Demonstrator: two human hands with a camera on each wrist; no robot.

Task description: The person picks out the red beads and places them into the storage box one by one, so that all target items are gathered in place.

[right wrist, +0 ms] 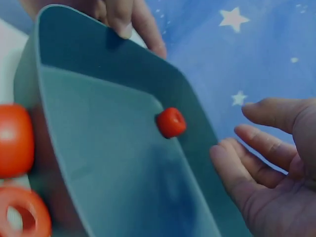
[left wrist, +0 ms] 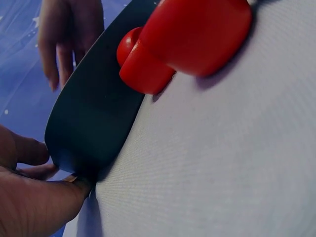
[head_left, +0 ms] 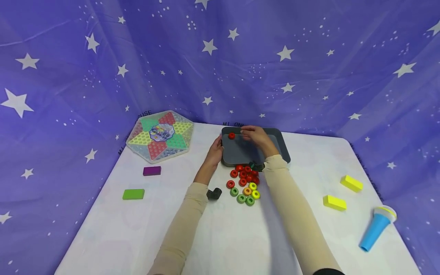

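A dark grey rectangular tray (head_left: 240, 154) lies at the back of the table with one red ring-shaped bead (head_left: 232, 136) in its far left corner. My left hand (head_left: 215, 152) holds the tray's left side, its fingertips at the rim in the right wrist view. Over the tray's far part is my right hand (head_left: 256, 136), fingers loosely bent and nothing between them; the right wrist view shows its palm (right wrist: 276, 202) beside the far wall. Several red beads (head_left: 243, 174) crowd against the tray's near side, with yellow beads (head_left: 256, 194), green beads (head_left: 241, 198) and an orange bead (head_left: 247, 191) nearer me.
A hexagonal Chinese checkers board (head_left: 161, 133) lies at the back left. Purple (head_left: 152, 170) and green blocks (head_left: 133, 194) sit in front of it. On the right are two yellow blocks (head_left: 334, 203) and a blue toy microphone (head_left: 374, 231). A starry purple curtain (head_left: 240, 76) hangs behind the table.
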